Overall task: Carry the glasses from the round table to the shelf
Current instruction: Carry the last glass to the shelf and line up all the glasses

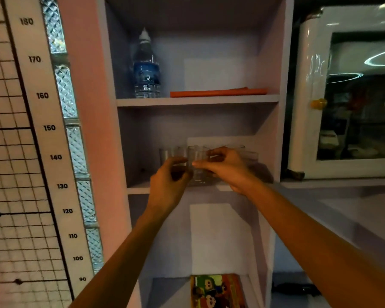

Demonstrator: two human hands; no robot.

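Observation:
A lilac shelf unit (196, 101) fills the middle of the head view. On its middle board stand several clear glasses (165, 155) in a row, blurred and hard to tell apart. My left hand (168, 183) curls around one glass at the front left of the row. My right hand (226, 165) reaches in from the right, and its fingers pinch the rim of a glass (197, 172) in the centre. More glasses behind my right hand are partly hidden. The round table is out of view.
The upper board holds a water bottle (146, 67) and a flat orange folder (218, 92). A colourful book (217, 291) lies on the lowest board. A white cabinet with a glass door (351, 94) stands to the right, a height chart (47, 127) on the left wall.

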